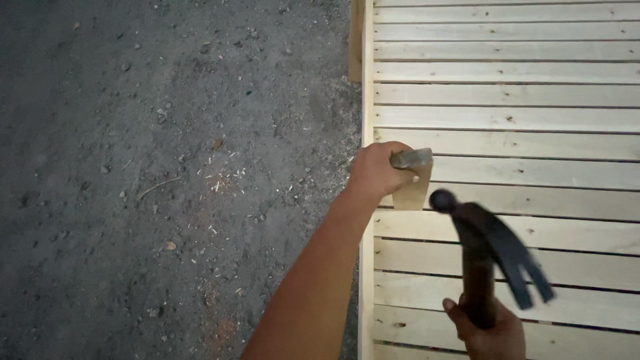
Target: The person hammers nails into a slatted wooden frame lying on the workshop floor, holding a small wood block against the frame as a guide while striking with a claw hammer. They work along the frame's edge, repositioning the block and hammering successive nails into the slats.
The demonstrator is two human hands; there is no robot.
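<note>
My left hand grips a small wood block, pressed upright against the left edge of the slatted panel. My right hand is wrapped around the claw hammer, whose head hangs just right of the block. I'd keep my fingers clear and strike squarely. The hammer is motion-blurred, any nail is hidden, and the dirt ground is dim.

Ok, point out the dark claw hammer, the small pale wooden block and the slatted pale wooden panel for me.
dark claw hammer [490,237]: head view, on the blurred head.
small pale wooden block [413,190]: head view, on its lower face below the left hand [379,170].
slatted pale wooden panel [533,120]: head view, on a bare slat.
</note>
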